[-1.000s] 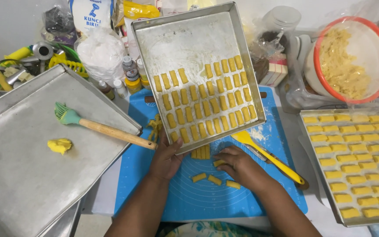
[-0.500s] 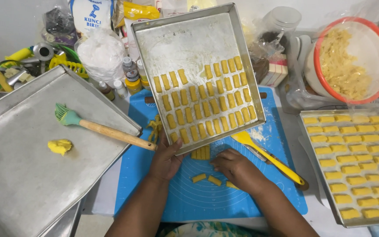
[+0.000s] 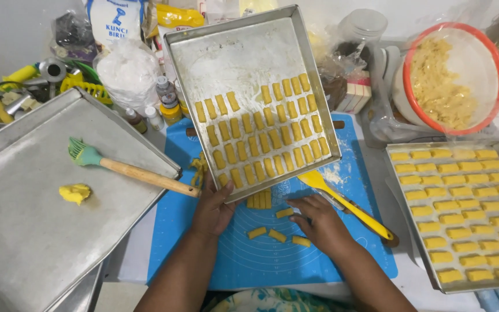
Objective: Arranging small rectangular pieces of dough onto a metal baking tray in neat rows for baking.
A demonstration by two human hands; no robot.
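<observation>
My left hand point(image 3: 212, 209) grips the near corner of a tilted metal baking tray point(image 3: 244, 52) that carries rows of small yellow dough pieces point(image 3: 261, 136). My right hand point(image 3: 317, 224) rests on the blue silicone mat point(image 3: 272, 260), its fingers pinching a loose dough piece point(image 3: 285, 212) just below the tray's edge. Three more loose pieces point(image 3: 277, 235) lie on the mat between my hands, and a small stack of pieces point(image 3: 259, 200) sits under the tray's rim. A yellow scraper point(image 3: 347, 203) lies beside my right hand.
A large metal tray point(image 3: 24, 231) at left holds a lump of yellow butter point(image 3: 75, 193) and a pastry brush point(image 3: 128, 169). At right a filled tray of dough pieces point(image 3: 463, 211) stands below an orange-rimmed bowl of dough point(image 3: 451, 78). Bags and bottles crowd the back.
My right hand has shifted slightly toward the loose piece by the tray's edge. The left hand and tray have barely moved.
</observation>
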